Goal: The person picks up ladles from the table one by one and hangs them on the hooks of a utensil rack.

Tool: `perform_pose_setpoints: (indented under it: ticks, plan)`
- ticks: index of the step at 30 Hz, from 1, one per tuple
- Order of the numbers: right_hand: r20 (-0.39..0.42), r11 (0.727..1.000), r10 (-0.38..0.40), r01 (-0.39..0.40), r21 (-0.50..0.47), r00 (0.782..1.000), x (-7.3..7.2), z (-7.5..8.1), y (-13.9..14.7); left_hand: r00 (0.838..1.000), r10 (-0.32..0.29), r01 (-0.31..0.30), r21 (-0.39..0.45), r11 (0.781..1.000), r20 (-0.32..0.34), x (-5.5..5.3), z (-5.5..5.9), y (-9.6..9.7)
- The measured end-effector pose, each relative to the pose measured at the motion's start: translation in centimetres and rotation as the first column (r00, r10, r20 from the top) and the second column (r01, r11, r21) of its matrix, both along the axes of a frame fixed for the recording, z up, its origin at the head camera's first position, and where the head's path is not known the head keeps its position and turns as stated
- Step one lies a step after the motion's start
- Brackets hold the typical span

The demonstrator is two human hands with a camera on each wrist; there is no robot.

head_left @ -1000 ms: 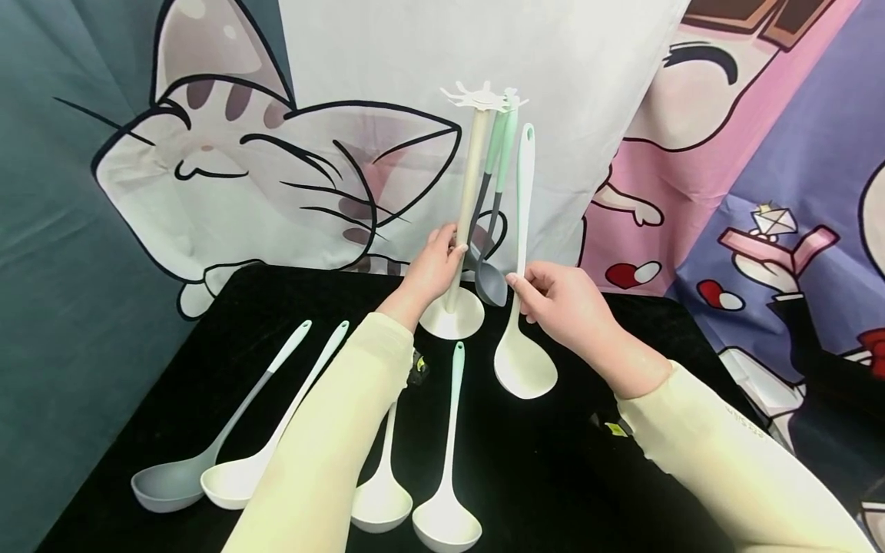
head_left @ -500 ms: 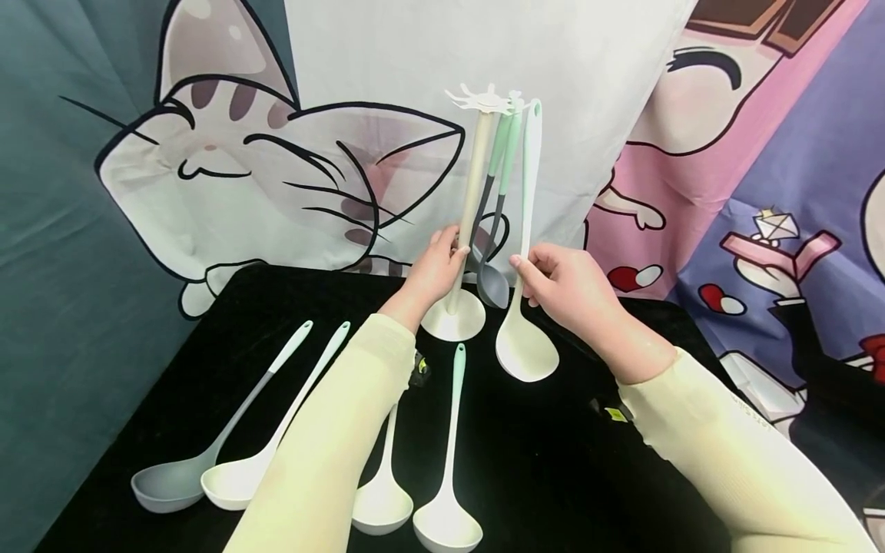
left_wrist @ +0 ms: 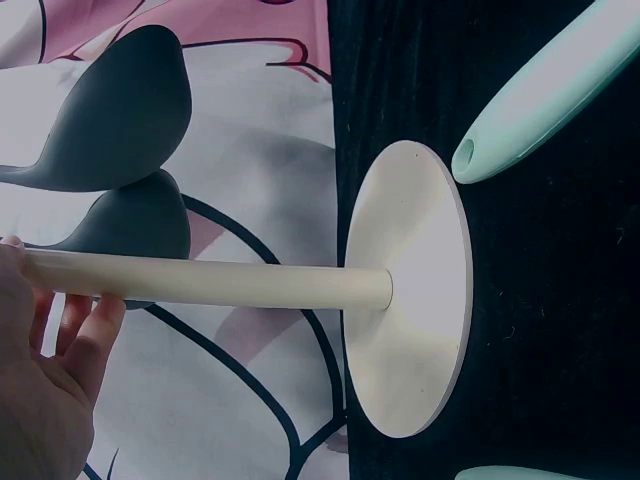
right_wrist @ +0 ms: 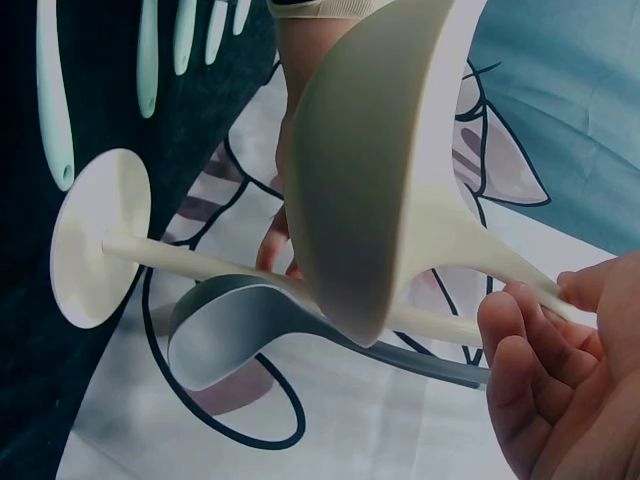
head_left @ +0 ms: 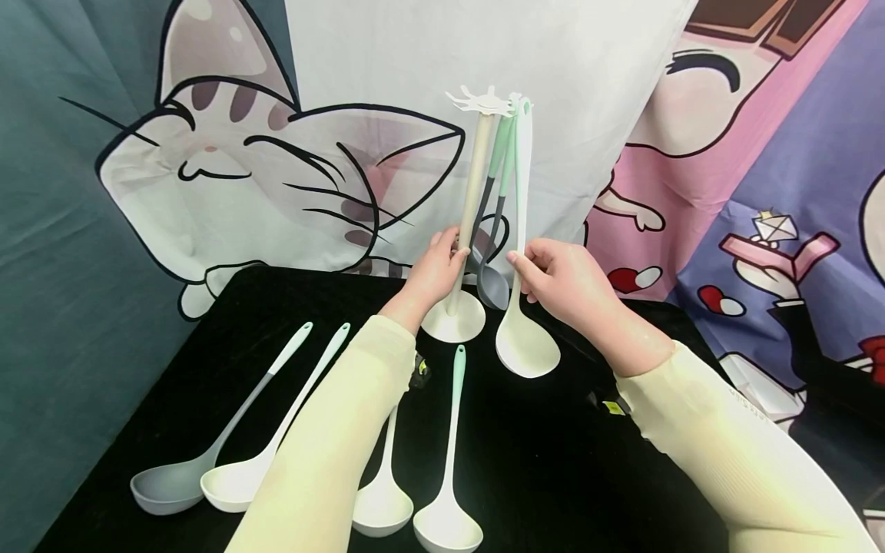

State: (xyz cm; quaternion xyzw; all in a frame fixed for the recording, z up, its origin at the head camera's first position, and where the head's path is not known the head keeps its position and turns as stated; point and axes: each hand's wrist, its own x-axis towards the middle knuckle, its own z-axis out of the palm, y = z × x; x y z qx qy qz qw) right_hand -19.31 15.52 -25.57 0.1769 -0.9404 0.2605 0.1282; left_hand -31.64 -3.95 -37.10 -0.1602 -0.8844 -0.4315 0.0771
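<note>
A cream utensil stand [head_left: 474, 177] with a round base and a crown of hooks rises at the back of the table. My left hand [head_left: 437, 267] grips its pole low down, fingers wrapped round it in the left wrist view. Two dark grey ladles [head_left: 493, 287] with mint handle ends hang from the hooks on the right. In my right hand [head_left: 563, 280] a cream ladle [head_left: 528, 346] is pinched by the lower handle, bowl down. Its holed handle end overlaps the hooks' right edge in the head view. The bowl [right_wrist: 360, 180] fills the middle of the right wrist view.
On the black table cloth [head_left: 553, 468] lie a grey ladle [head_left: 169, 485] and a white ladle [head_left: 235, 484] at the left. Two more white ladles, one [head_left: 382, 507] partly under my left sleeve and another [head_left: 448, 522], lie front centre. A printed curtain [head_left: 387, 46] hangs behind.
The cream ladle in my right hand has risen, then shifted slightly left, bringing its handle end to the stand's hooks. My left hand keeps its place on the pole.
</note>
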Motion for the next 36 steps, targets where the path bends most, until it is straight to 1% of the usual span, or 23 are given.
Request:
perform_pose_setpoints:
  ticks: [9,14,19,27,32,36]
  plan:
    - [0.025,1.0,0.006,-0.006,0.012,1.0,-0.2,-0.1,-0.2,1.0,0.008,-0.008,0.005,1.0,0.001,0.0,0.0,0.0]
    - [0.045,1.0,0.001,-0.002,0.016,0.999,-0.2,-0.4,-0.2,1.0,0.011,-0.011,-0.007,1.0,0.011,-0.1,0.0,0.0]
    - [0.04,1.0,-0.006,0.005,0.014,0.999,-0.4,-0.6,-0.2,1.0,0.014,-0.014,-0.013,1.0,0.01,-0.1,0.2,0.1]
    - [0.049,1.0,0.01,-0.009,-0.023,0.999,-1.0,-1.1,-0.6,1.0,0.016,-0.016,-0.025,1.0,0.005,-0.1,0.1,0.1]
    - [0.069,0.999,0.003,0.0,-0.045,0.998,-1.6,-1.6,-1.0,1.0,0.02,-0.02,-0.016,1.0,0.018,0.0,0.1,0.1]
    - [0.084,0.998,-0.003,0.008,-0.063,0.996,-2.1,-1.9,-1.3,1.0,0.017,-0.017,-0.01,1.0,0.007,0.0,0.0,0.1]
